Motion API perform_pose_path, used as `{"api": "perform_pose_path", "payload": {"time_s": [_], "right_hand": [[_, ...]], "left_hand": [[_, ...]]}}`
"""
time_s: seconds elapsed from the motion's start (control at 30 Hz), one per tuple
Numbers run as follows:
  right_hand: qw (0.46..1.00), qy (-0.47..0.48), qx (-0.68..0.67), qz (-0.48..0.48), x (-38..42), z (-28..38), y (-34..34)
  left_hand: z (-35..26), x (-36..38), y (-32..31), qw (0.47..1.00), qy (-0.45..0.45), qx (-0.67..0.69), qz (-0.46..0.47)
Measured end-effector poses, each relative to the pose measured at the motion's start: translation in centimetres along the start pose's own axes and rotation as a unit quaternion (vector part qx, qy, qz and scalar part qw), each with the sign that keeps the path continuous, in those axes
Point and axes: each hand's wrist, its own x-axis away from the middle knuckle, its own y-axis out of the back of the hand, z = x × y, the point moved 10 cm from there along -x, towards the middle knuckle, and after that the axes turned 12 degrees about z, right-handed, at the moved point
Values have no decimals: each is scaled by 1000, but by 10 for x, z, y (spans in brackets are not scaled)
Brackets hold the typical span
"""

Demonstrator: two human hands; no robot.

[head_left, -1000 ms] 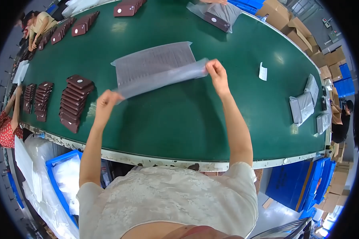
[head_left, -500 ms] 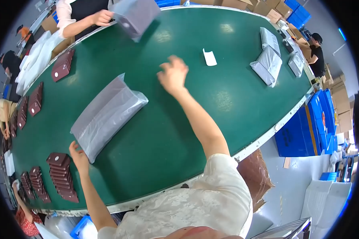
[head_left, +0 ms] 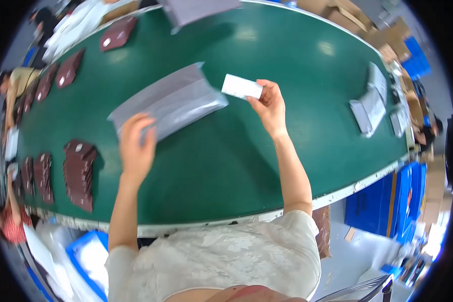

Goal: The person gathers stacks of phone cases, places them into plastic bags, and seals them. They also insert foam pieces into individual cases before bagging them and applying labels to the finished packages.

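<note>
My right hand pinches a small white paper slip with faint print along its lower edge, holding it above the green table. To the left lies a filled grey plastic bag, its right end close to the slip. My left hand hovers over the bag's lower left part, overlapping it in this view. Its fingers are apart, somewhat smeared by motion, and nothing shows in them.
Stacks of dark red flat pieces line the left side of the green table. Wrapped grey packages lie at the right. Another grey package shows at the far edge. Blue crates stand beyond the right edge; other people work around.
My right hand has picked up the white slip from the table. My left hand has moved from the bag's lower corner to over the bag. The whole view has shifted.
</note>
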Motion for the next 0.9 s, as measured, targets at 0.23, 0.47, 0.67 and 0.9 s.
{"api": "perform_pose_path", "payload": {"time_s": [0.23, 0.47, 0.67, 0.9], "right_hand": [[975, 20, -6, 222, 54, 35, -161], [955, 139, 161, 204, 63, 74, -213], [883, 303, 263, 243, 83, 114, -265], [898, 240, 254, 268, 91, 84, -292]], "left_hand": [[-31, -3, -1, 992, -3, 88, 92], [41, 62, -2, 924, 210, 279, 155], [53, 89, -1, 919, 228, 289, 139], [93, 110, -15, 857, 270, 352, 262]]}}
